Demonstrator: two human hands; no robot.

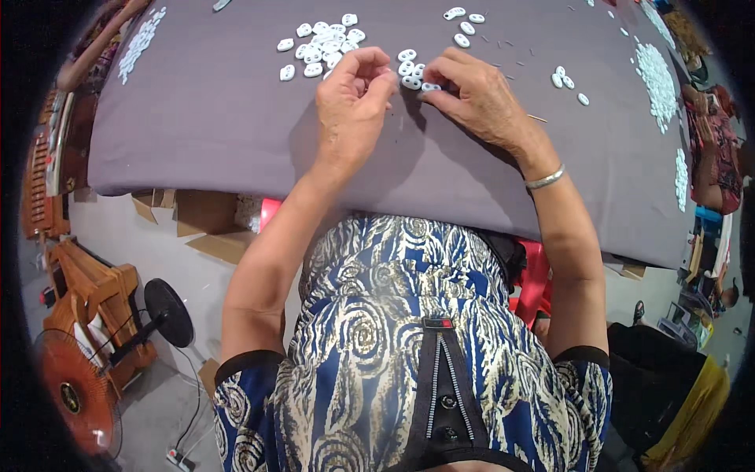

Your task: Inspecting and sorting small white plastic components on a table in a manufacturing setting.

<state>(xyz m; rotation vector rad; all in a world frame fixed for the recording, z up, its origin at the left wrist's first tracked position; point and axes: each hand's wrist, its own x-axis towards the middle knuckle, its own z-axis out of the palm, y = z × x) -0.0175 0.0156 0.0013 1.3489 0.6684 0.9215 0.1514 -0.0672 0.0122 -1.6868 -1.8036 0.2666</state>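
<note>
My right hand (481, 98) pinches a small white oval piece (430, 87) with dark spots between thumb and fingers. It is at the edge of a small group of similar white pieces (406, 69). My left hand (354, 98) is closed just left of that group, its thumb tip against the curled fingers; whatever it may hold is too small or hidden to make out. Beyond the left hand lies a larger loose pile of white dark-spotted pieces (321, 43), partly covered by the fingers. The grey cloth-covered table (220, 118) lies under both hands.
Several thin dark pins (507, 64) are scattered beyond my right hand. White pieces lie at the far middle (466, 28) and to the right (559, 78). A thin brown stick (537, 118) is beside my right wrist. White heaps (657, 82) line the right side; an orange fan (79, 393) stands lower left.
</note>
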